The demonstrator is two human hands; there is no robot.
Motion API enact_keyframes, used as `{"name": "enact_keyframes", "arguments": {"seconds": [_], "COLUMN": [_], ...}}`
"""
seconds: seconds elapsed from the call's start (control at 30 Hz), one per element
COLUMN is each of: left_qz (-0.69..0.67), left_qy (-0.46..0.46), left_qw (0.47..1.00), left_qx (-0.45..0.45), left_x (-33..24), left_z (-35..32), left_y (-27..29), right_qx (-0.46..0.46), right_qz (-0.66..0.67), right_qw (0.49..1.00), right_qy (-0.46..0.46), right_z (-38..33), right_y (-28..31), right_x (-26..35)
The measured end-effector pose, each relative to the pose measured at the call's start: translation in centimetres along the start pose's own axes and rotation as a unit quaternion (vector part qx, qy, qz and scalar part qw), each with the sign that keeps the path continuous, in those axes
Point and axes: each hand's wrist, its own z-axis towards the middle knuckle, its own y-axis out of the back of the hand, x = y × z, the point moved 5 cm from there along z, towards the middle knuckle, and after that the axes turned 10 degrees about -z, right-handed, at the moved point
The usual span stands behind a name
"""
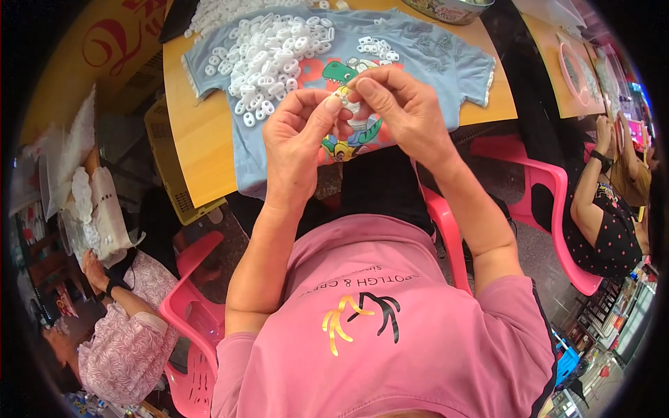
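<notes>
My left hand and my right hand meet over a light blue T-shirt with a green dinosaur print, spread on the table. The fingers of both are closed in a pinch. Between the left thumb and fingers sits a small white piece, partly covered, with some yellow showing near it. The right thumb and forefinger press together just beside it; what they grip is too small to tell. A large heap of white oval plastic pieces with two holes lies left of the hands. A smaller group of similar white pieces lies beyond them.
The yellow wooden table carries more white pieces and a round tin at its far side. A yellow crate stands at left. Pink chairs and seated people flank me; a pink basket sits on the right-hand table.
</notes>
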Motion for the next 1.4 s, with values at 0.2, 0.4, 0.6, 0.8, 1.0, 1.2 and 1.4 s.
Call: {"name": "enact_keyframes", "arguments": {"seconds": [0.2,0.4,0.6,0.8,1.0,1.2,1.4], "left_qz": [0.012,0.043,0.077,0.106,0.059,-0.003,0.004], "left_qy": [0.011,0.016,0.015,-0.013,0.011,0.081,0.081], "left_qw": [1.000,0.998,0.996,0.994,0.997,0.996,0.996], "left_qx": [0.012,0.032,0.049,0.037,0.041,0.030,0.030], "left_x": [-0.5,-0.7,-1.0,-0.7,0.6,0.2,0.2], "left_z": [-0.4,-0.7,-0.9,-0.8,0.4,0.7,0.4], "left_y": [-0.3,-0.6,-1.0,-1.7,-1.1,-0.4,-0.4], "right_qx": [0.033,0.086,0.175,0.123,0.046,0.092,0.081], "right_qz": [-0.321,-0.421,-0.360,-0.304,-0.281,-0.195,-0.307], "right_qw": [0.906,0.830,0.862,0.901,0.928,0.965,0.908], "right_qy": [0.273,0.355,0.310,0.283,0.239,0.149,0.273], "right_z": [0.6,0.3,0.2,-0.2,-0.2,0.9,1.0], "right_y": [0.9,0.6,0.5,0.6,0.7,1.7,1.6], "right_x": [3.3,4.8,4.3,2.9,0.6,1.1,3.0]}}
